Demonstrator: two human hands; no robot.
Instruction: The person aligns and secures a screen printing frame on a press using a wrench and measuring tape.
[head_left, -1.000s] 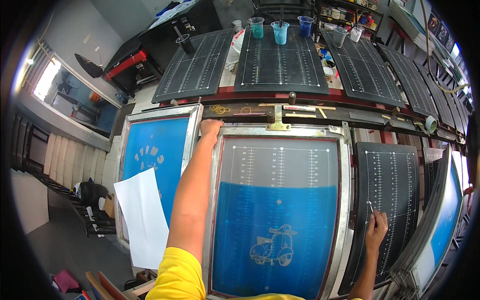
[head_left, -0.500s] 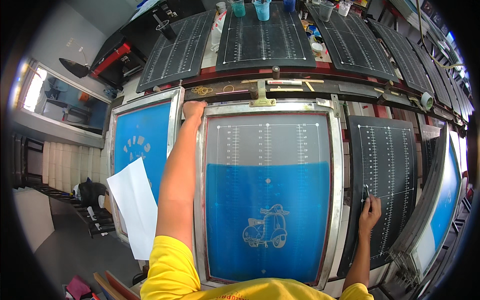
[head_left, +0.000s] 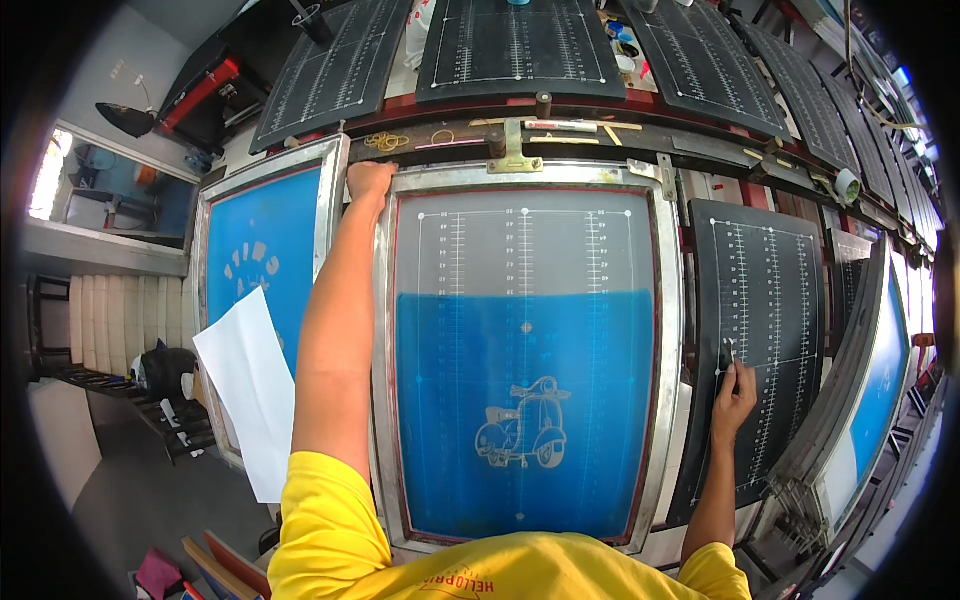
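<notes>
A silk-screen frame (head_left: 665, 400) with a metal rim lies before me, its mesh blue with a pale scooter outline in the lower part. A ruled black board shows through the mesh. My left hand (head_left: 371, 182) is closed at the far left corner of the frame, fingertips partly hidden. Over the ruled black board (head_left: 790, 300) on the right, my right hand (head_left: 734, 402) pinches a small dark tool (head_left: 730, 352) with a forked-looking tip, too small to name. A metal hinge clamp (head_left: 515, 160) meets the frame's far edge.
Another blue screen (head_left: 240, 220) stands at left with a white paper sheet (head_left: 250, 390) over it. Stacked screens (head_left: 850, 400) lean at far right. A rail ledge (head_left: 440, 150) beyond holds rubber bands and a marker (head_left: 560, 127). More ruled boards (head_left: 520, 50) line the far side.
The whole view has shifted, so the scene sits higher and slightly further left. Both hands stay at the same places on the frame and board, the right still pinching the small tool.
</notes>
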